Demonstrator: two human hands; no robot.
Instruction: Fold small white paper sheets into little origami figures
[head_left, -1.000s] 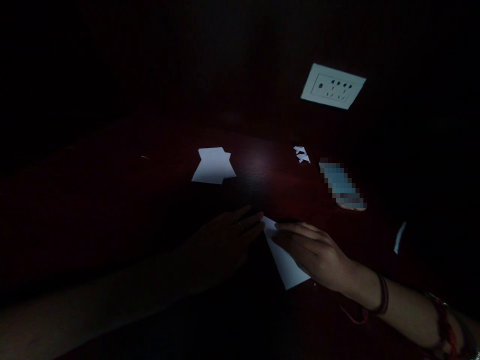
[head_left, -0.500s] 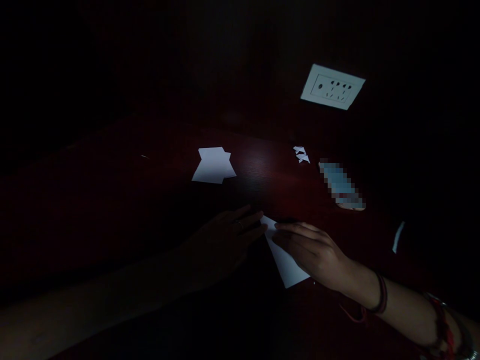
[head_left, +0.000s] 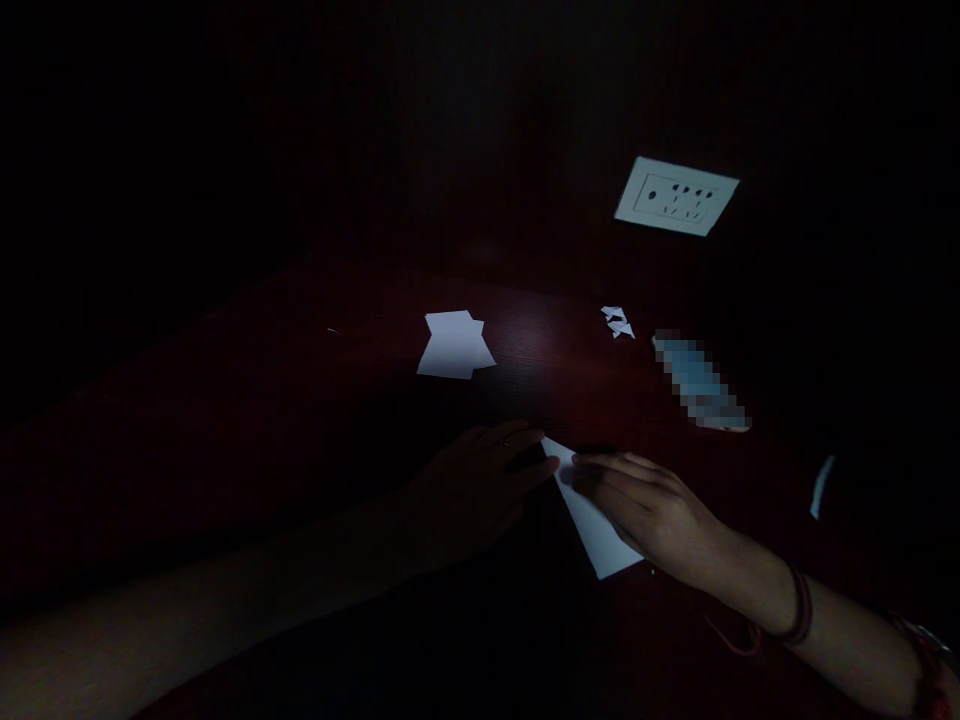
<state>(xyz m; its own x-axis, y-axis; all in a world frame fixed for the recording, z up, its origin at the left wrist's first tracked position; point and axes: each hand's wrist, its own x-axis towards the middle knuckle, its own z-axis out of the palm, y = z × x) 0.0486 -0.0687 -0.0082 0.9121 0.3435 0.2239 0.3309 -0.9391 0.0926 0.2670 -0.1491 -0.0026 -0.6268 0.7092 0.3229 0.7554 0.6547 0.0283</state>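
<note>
The scene is very dark. A white folded sheet of paper (head_left: pixel 596 530) lies on a dark red-brown table (head_left: pixel 555 360) near me. My right hand (head_left: pixel 649 505) lies flat on the paper, fingers stretched out and pointing left. My left hand (head_left: pixel 480 485) rests flat beside the paper's left edge, its fingertips touching the paper near the top corner. Both hands press down; neither grips anything.
Farther back lies another white folded paper (head_left: pixel 454 345). Small paper scraps (head_left: pixel 617 321) sit to the right of it, beside a phone (head_left: pixel 701 385). A white wall socket (head_left: pixel 676 195) shows on the dark wall behind. A pale strip (head_left: pixel 821 487) shows at far right.
The view has shifted, so everything sits slightly right and lower in the picture. Both hands stay flat at the paper in nearly the same pose.
</note>
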